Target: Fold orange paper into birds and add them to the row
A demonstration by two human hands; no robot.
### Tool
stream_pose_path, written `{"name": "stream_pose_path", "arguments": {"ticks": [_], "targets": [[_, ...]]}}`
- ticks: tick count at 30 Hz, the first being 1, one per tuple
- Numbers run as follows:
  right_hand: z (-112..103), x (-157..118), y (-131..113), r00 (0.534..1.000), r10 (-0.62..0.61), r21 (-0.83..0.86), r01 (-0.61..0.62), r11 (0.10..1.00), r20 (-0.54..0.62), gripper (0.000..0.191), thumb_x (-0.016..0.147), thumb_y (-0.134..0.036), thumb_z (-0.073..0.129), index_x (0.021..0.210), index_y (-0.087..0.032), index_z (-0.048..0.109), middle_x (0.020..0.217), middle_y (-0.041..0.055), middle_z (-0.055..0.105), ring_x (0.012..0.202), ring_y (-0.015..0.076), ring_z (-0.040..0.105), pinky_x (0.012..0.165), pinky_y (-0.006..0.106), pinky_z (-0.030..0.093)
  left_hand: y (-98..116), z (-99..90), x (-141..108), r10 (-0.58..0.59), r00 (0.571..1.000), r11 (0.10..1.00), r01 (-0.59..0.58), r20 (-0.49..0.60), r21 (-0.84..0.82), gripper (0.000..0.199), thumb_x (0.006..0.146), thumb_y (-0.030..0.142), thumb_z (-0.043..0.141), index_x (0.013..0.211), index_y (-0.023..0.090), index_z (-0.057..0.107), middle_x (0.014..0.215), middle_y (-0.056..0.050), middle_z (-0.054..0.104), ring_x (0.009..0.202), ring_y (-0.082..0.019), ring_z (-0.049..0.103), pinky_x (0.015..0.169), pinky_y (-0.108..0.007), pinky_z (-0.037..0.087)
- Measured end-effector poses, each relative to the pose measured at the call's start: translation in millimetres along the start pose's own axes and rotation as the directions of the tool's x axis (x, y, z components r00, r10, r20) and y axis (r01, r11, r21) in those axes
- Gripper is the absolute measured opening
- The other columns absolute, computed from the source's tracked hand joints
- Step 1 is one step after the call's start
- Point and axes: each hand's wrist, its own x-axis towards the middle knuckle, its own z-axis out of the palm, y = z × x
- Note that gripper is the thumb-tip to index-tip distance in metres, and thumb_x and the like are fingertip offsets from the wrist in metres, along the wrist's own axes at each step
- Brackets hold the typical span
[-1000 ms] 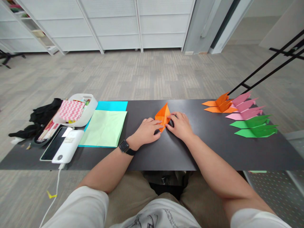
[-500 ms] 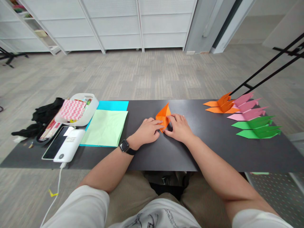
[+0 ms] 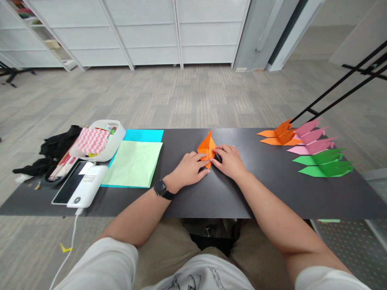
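Note:
A folded piece of orange origami paper (image 3: 207,146) lies on the dark table, its pointed end away from me. My left hand (image 3: 191,167) holds its lower left part, fingers over the paper and thumb near the bottom tip. On the other side my right hand (image 3: 229,160) grips the right edge between thumb and fingers. Small parts of the paper are hidden under my fingertips. Over to the right stand folded paper cranes: orange ones (image 3: 279,135), pink ones (image 3: 314,139) and green ones (image 3: 325,163).
Left of my hands lie light green paper sheets (image 3: 133,163) over blue paper (image 3: 145,135). Beyond them are a white basket (image 3: 116,147), a phone (image 3: 68,187), a white power bank (image 3: 86,189) with a cable, and black cloth (image 3: 62,141). The dark table (image 3: 208,201) has its near edge at my lap.
The orange paper's outline has shifted slightly, with its top point now narrower and further left. My fingers have moved a little along its lower edges. The camera view has tilted slightly.

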Motion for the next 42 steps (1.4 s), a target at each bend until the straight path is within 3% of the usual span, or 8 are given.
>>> {"name": "stream_pose_path", "arguments": {"ticks": [4, 8, 11, 15, 19, 23, 34, 42], "targets": [[-3.7, 1.7, 3.8, 0.997, -0.017, 0.037, 0.014, 0.999, 0.070, 0.038, 0.097, -0.041, 0.069, 0.133, -0.030, 0.074, 0.140, 0.0114, 0.069, 0.132, 0.0371, 0.058, 0.123, 0.075, 0.029, -7.2, -11.0, 1.8, -0.038, 0.974, 0.995, 0.017, -0.223, -0.094, 0.027, 0.105, 0.024, 0.057, 0.125, 0.024, 0.074, 0.128, -0.008, 0.072, 0.115, -0.025, 0.066, 0.103, -0.046, 0.052], [-8.6, 5.5, 12.5, 0.986, -0.084, 0.081, 0.073, 0.994, 0.147, 0.041, 0.097, -0.031, 0.066, 0.137, -0.035, 0.073, 0.151, 0.0082, 0.064, 0.145, 0.0383, 0.051, 0.123, 0.082, 0.023, -22.1, -20.1, 1.4, -0.104, 0.916, 0.992, 0.068, -0.387, -0.105, 0.049, 0.089, 0.000, 0.052, 0.129, 0.022, 0.070, 0.126, -0.009, 0.069, 0.119, -0.025, 0.063, 0.106, -0.044, 0.052], [-8.6, 7.6, 18.1, 0.980, -0.118, 0.098, 0.103, 0.990, 0.162, 0.042, 0.098, -0.023, 0.061, 0.134, -0.039, 0.075, 0.154, 0.0053, 0.062, 0.150, 0.0374, 0.048, 0.123, 0.082, 0.024, -27.1, -20.0, 1.3, -0.088, 0.927, 0.995, 0.066, -0.365, -0.073, 0.057, 0.083, -0.003, 0.054, 0.131, 0.023, 0.069, 0.137, -0.010, 0.064, 0.129, -0.027, 0.059, 0.113, -0.048, 0.049], [-6.2, 8.5, 20.9, 0.976, -0.171, 0.135, 0.152, 0.979, 0.138, 0.041, 0.096, -0.017, 0.060, 0.124, -0.039, 0.080, 0.151, 0.0054, 0.061, 0.148, 0.0340, 0.051, 0.124, 0.077, 0.029, -24.1, -16.0, 2.9, -0.057, 0.962, 0.995, 0.032, -0.268, -0.098, 0.042, 0.089, 0.007, 0.061, 0.127, 0.023, 0.068, 0.137, -0.010, 0.064, 0.132, -0.029, 0.059, 0.116, -0.050, 0.048], [-3.1, 10.1, 17.6, 0.956, -0.283, 0.174, 0.267, 0.948, 0.073, 0.048, 0.095, -0.009, 0.055, 0.124, -0.036, 0.080, 0.143, 0.0077, 0.064, 0.139, 0.0284, 0.057, 0.125, 0.065, 0.036, -23.0, -12.9, 4.6, -0.044, 0.982, 0.991, 0.019, -0.182, -0.136, 0.039, 0.091, 0.014, 0.065, 0.129, 0.022, 0.064, 0.133, -0.011, 0.065, 0.123, -0.029, 0.063, 0.112, -0.049, 0.052], [-0.7, 11.7, 10.1, 0.933, -0.348, 0.165, 0.329, 0.930, 0.095, 0.057, 0.094, -0.002, 0.049, 0.128, -0.036, 0.080, 0.134, 0.0070, 0.070, 0.127, 0.0264, 0.060, 0.115, 0.053, 0.045, -24.4, -12.2, 5.5, -0.060, 0.983, 0.984, 0.030, -0.175, -0.173, 0.041, 0.092, 0.012, 0.063, 0.132, 0.021, 0.061, 0.134, -0.011, 0.064, 0.127, -0.028, 0.062, 0.115, -0.047, 0.052], [-4.4, 9.2, -2.3, 0.921, -0.347, 0.124, 0.330, 0.936, 0.174, 0.054, 0.091, -0.006, 0.055, 0.128, -0.038, 0.079, 0.134, 0.0057, 0.068, 0.129, 0.0267, 0.059, 0.126, 0.065, 0.031, -26.8, -10.3, 4.9, -0.085, 0.986, 0.979, 0.056, -0.146, -0.195, 0.041, 0.095, 0.014, 0.063, 0.135, 0.023, 0.061, 0.135, -0.011, 0.063, 0.128, -0.027, 0.062, 0.116, -0.048, 0.053], [-5.4, 9.0, -6.9, 0.924, -0.333, 0.105, 0.319, 0.942, 0.186, 0.057, 0.092, -0.007, 0.055, 0.134, -0.039, 0.076, 0.133, 0.0047, 0.068, 0.127, 0.0267, 0.059, 0.126, 0.066, 0.032, -33.6, -10.9, 5.5, -0.096, 0.985, 0.980, 0.068, -0.142, -0.189, 0.043, 0.095, 0.014, 0.066, 0.136, 0.023, 0.060, 0.135, -0.011, 0.063, 0.128, -0.027, 0.063, 0.116, -0.048, 0.053]]}}
